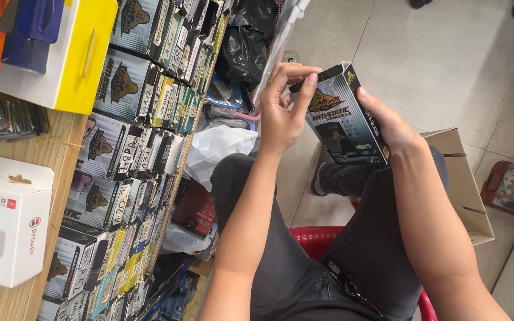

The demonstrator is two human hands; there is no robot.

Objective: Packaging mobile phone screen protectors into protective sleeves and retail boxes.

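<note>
- The right hand (388, 122) is wrapped round the side and back of a slim dark box (343, 122), a flat retail carton with a printed front, held up over the lap just right of the picture's middle.
- The left hand (284, 113) is at the box's 10 o'clock corner, its fingers (297, 72) curled over the open top end and the thumb pressed against the front near the flap (335, 72); it is pinching there, though what lies under the fingertips is hidden.
- The box's long axis runs from about 11 o'clock to 5 o'clock in the head view. The opened end points up and away from the person toward 11 o'clock, and the closed end points down toward the right knee at 5 o'clock. The printed face is turned to the camera.
- To work the top end well, I judge the right hand should keep a firm hold low on the box so that it does not twist, while the left hand works only with the fingertips, pulling along the long axis, not across it, so the thin card flap is not creased.
- At 9 o'clock a shelf (150, 137) holds upright rows of similar boxes; a white charger box (7, 223) sits on the wooden surface (13, 154) at far left.
- A red stool (316, 238) shows below the legs.
</note>
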